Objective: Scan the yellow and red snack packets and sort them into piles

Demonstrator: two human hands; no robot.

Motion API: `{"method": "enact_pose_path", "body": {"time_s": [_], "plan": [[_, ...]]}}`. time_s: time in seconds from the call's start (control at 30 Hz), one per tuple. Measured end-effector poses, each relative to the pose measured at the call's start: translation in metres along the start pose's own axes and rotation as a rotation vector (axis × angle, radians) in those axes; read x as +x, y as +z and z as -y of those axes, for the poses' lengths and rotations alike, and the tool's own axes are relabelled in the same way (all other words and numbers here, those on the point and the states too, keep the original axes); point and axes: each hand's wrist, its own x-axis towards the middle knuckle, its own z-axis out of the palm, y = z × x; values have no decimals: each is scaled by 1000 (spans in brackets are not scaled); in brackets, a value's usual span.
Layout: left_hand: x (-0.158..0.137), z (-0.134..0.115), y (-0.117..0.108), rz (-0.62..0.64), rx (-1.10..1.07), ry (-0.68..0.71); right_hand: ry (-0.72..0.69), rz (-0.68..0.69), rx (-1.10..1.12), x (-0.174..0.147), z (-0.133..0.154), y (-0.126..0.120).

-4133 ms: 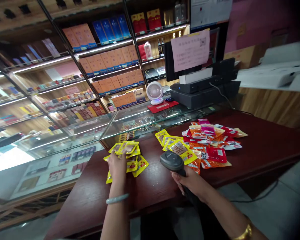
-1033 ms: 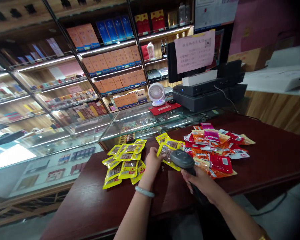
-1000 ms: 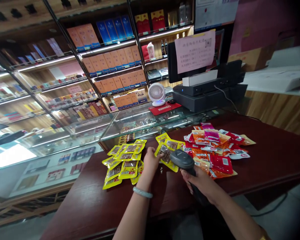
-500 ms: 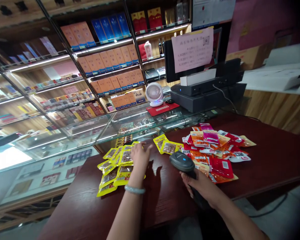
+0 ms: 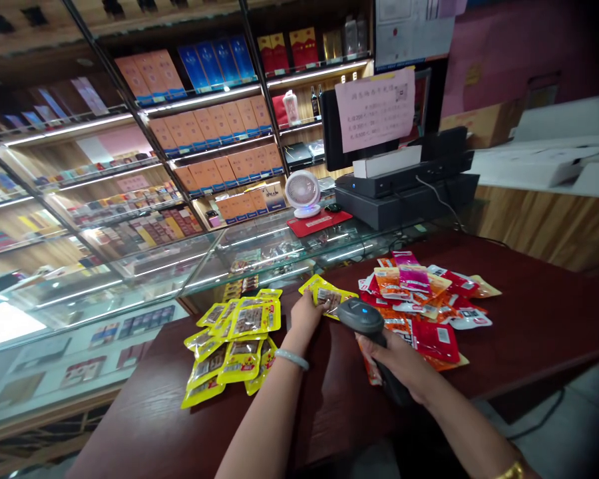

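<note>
Hands apart. Right hand (image 5: 390, 358) wrapped round dark scanner (image 5: 360, 315). Left hand (image 5: 305, 314) at yellow packet (image 5: 333, 295) just beside scanner head; can't tell if gripped. Looks like scanning step; next move probably calls for packet's code facing scanner.

Packets (image 5: 252, 318) look glossy; scanner (image 5: 359, 315), smooth plastic; tabletop (image 5: 150, 412), shiny wood.

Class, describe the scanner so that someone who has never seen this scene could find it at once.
Start at the dark red-brown table. There, the person's right hand grips the scanner beside red and orange packets. Unlike those glossy packets, it is dark grey, with a rounded head and a small blue light.
</note>
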Motion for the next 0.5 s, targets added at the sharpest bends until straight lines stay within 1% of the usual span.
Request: {"method": "enact_pose_path", "body": {"time_s": [0.13,0.23,0.37,0.43,0.5], "plan": [[-9,9,-6,-47,-167,8,11,33,-1,4,9,4],[-16,10,-10,-73,-200,31,15,46,-24,8,10,10],[-22,14,-17,-94,-220,25,-27,90,-89,9,10,14],[-22,24,-30,-131,-238,-17,-33,91,-100,8,10,13],[-21,41,-52,-211,-249,-94,-22,71,-87,5,11,8]]}}
